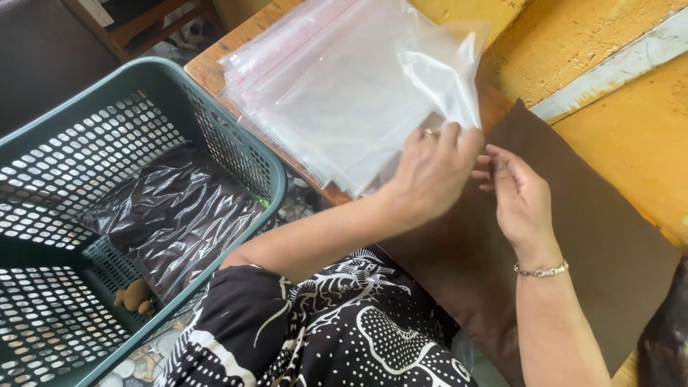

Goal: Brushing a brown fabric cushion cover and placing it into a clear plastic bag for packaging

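yellow painted wall or floor behind, worn wooden table edge [215,68] at top left. stack of clear zip bags [322,93] lying on that table, fanned slightly. top bag [441,72] lifted at its right corner, partly ballooned. left hand [430,172] pinched shut on the lower edge of that top bag, thumb hidden behind the plastic. right hand [519,197] just beside it, fingers loosely curled and apart, touching nothing clearly; fingertips near the bag edge. brown flat cushion [609,236] under both hands, resting across the lap and against the table.

step judged: separating one bag from the stack, probably opening its mouth. next move likely calls for a second pinch on the opposite layer, light pull, no tearing of thin film.

green plastic basket [236,150] at left, holding a bagged dark item [172,215] and a small brown object [135,295], too small to identify.

bag opening itself not discernible; cushion's far corner and basket's lower part cut off by frame.
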